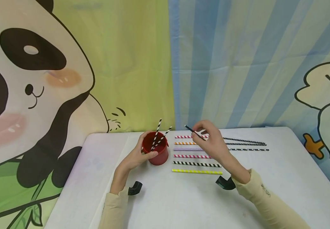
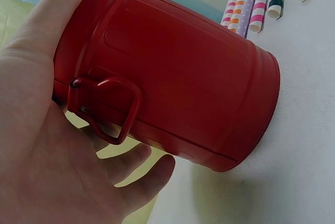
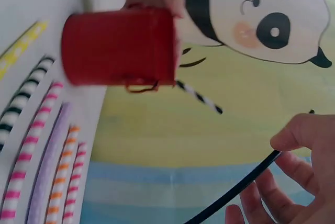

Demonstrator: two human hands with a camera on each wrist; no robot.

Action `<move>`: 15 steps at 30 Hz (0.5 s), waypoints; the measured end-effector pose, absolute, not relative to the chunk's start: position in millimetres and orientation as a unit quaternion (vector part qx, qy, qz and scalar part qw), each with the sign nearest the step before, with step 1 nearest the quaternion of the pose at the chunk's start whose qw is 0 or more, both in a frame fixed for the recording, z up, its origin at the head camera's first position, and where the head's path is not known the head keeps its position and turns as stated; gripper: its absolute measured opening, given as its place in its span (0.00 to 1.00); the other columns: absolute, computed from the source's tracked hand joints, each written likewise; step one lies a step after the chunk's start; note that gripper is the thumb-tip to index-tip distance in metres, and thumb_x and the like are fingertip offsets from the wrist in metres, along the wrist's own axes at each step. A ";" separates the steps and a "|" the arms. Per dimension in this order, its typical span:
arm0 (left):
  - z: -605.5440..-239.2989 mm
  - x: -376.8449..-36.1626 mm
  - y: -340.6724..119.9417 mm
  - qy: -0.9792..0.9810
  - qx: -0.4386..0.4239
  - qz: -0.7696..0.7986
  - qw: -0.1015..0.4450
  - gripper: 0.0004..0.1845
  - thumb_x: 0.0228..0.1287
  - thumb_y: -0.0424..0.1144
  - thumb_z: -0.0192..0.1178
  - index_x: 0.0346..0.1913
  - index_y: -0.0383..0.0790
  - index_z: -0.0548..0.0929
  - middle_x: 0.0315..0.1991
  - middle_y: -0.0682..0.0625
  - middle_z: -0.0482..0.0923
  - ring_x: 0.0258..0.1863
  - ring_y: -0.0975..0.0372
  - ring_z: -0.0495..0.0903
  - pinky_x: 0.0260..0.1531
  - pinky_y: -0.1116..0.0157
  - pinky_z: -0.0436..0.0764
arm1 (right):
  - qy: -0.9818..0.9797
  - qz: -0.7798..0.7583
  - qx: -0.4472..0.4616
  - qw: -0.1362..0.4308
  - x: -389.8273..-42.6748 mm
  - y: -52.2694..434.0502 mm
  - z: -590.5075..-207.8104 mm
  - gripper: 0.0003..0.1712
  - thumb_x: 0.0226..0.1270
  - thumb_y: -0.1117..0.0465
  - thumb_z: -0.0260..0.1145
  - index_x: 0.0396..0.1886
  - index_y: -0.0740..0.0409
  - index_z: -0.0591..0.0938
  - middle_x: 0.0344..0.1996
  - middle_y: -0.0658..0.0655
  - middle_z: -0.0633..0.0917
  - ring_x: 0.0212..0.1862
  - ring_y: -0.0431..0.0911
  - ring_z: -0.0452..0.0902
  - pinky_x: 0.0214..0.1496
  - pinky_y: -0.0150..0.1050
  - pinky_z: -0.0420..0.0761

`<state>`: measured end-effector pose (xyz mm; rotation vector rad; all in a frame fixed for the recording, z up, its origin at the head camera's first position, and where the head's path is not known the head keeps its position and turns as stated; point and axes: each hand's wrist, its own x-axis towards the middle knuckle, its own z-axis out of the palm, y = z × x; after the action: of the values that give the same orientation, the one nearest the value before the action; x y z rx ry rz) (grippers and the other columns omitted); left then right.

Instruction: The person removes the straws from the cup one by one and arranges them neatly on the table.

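My left hand (image 1: 133, 158) grips a small red bucket (image 1: 160, 157) near its rim, with the thumb at the front side. In the left wrist view a wire handle (image 2: 137, 110) shows on the bucket's side, close to the palm. Two black-and-white striped straws (image 1: 156, 135) lean inside the bucket, their upper ends sticking out. To the right of it, raised above the table, my right hand (image 1: 213, 143) pinches a thin black straw (image 3: 233, 189) between thumb and fingers. That straw slants, one end pointing up toward the bucket.
Right of the bucket lies a row of straws: pink-striped, orange-striped (image 1: 185, 143), lavender (image 1: 186, 149), another pink-striped, black-and-white striped (image 1: 196, 163) and yellow (image 1: 196, 171). Several black dotted straws (image 1: 248, 149) lie farther right. A printed curtain (image 1: 142, 70) hangs behind the white table (image 1: 188, 203).
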<state>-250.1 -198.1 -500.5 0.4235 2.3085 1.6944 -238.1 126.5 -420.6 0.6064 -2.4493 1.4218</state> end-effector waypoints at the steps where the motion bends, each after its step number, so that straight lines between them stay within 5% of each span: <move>1: -500.4 -250.2 -198.2 0.792 0.143 0.580 0.124 0.46 0.63 0.47 0.69 0.76 0.68 0.51 0.73 0.54 0.59 0.74 0.53 0.58 0.69 0.42 0.66 | -0.850 0.464 0.215 0.126 -238.3 127.1 -422.4 0.06 0.69 0.61 0.66 0.43 0.50 0.80 0.44 0.48 0.80 0.50 0.47 0.77 0.52 0.50 0.78; 15: -501.4 -250.4 -198.5 0.782 0.145 0.593 0.128 0.46 0.63 0.44 0.69 0.76 0.65 0.51 0.74 0.52 0.58 0.74 0.52 0.59 0.69 0.45 0.66 | -0.895 0.208 0.309 0.246 -246.5 142.2 -455.6 0.08 0.56 0.67 0.64 0.35 0.51 0.79 0.35 0.54 0.80 0.33 0.48 0.70 0.34 0.39 0.67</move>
<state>-250.4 -198.5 -501.4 0.4207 2.2736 1.7259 -246.5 142.2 -455.6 0.8424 -2.4427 0.5672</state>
